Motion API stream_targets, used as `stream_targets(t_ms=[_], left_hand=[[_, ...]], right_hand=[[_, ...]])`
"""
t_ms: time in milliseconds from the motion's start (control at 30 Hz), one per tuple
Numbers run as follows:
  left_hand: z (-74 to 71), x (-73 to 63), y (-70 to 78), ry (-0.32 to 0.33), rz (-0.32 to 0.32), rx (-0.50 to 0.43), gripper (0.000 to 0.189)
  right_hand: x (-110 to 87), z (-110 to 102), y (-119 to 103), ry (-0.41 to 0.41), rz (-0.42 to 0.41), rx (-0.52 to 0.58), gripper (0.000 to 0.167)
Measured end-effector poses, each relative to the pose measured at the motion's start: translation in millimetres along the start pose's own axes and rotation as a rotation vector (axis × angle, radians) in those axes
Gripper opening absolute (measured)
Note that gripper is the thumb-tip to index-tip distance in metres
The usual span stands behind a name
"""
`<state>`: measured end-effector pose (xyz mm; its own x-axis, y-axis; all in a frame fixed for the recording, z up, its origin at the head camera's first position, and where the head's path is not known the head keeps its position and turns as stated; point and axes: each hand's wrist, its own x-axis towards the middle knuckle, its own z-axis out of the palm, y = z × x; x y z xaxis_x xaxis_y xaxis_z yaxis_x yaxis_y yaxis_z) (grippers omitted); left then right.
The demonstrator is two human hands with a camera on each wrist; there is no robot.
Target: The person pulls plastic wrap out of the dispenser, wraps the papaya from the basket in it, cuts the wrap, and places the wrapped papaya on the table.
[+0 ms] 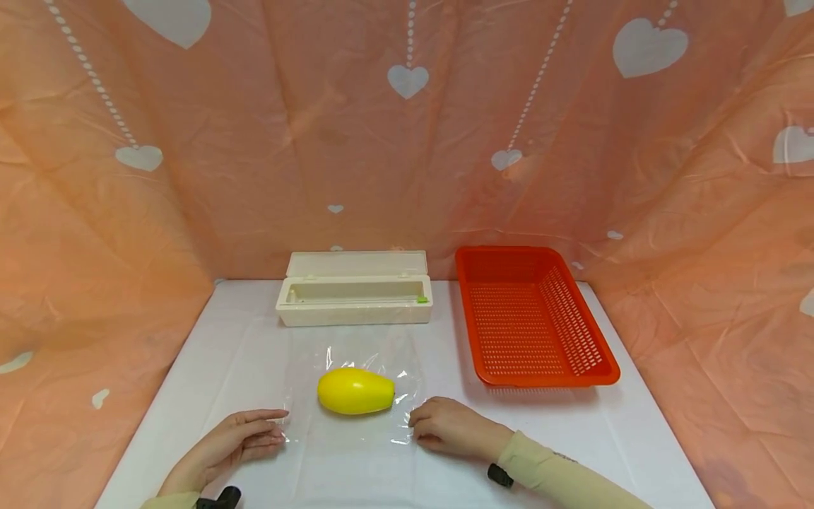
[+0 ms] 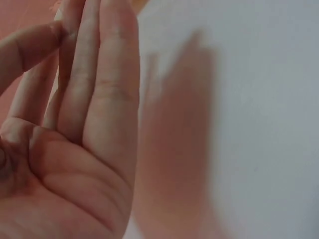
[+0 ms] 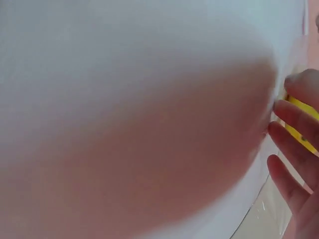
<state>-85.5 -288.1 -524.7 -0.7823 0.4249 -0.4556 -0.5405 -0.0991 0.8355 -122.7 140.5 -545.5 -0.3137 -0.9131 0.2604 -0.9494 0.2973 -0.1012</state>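
Observation:
A smooth yellow papaya (image 1: 356, 391) lies on its side on a sheet of clear plastic wrap (image 1: 375, 429) spread over the table. At the wrap's left edge, my left hand (image 1: 238, 440) has its fingers mostly straight; the thumb meets the fingertips, seeming to pinch the film there. In the left wrist view the palm (image 2: 79, 174) shows, but the film hardly does. My right hand (image 1: 454, 428) bends its fingers at the wrap's right edge and appears to pinch it. The right wrist view shows its fingertips (image 3: 279, 132) along the film, with part of the papaya (image 3: 301, 122) behind.
Behind the papaya stands a white plastic wrap dispenser (image 1: 356, 314), its lid raised and a small green slider at its right end. An orange-red perforated basket (image 1: 467, 318) sits back right. A pink curtain (image 1: 356, 155) with hearts surrounds the white table (image 1: 222, 353).

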Motion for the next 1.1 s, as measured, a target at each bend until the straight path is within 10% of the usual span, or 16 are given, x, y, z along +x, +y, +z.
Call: stream_targets(t_ms=[500,800,1100], left_hand=[[-3.2,2.4,9.2,-0.007,0.070,0.050,0.026],[-11.2,4.2,10.0,-0.095,0.123,0.094,0.032],[-8.5,3.7,6.4,0.072,0.335,0.516,0.041]], right_hand=[[-2.8,-1,11,0.103,0.302,0.255,0.002],[-5.2,4,13,0.170,0.340,0.266,0.003],[-4.6,8,13,0.168,0.351,0.314,0.031]])
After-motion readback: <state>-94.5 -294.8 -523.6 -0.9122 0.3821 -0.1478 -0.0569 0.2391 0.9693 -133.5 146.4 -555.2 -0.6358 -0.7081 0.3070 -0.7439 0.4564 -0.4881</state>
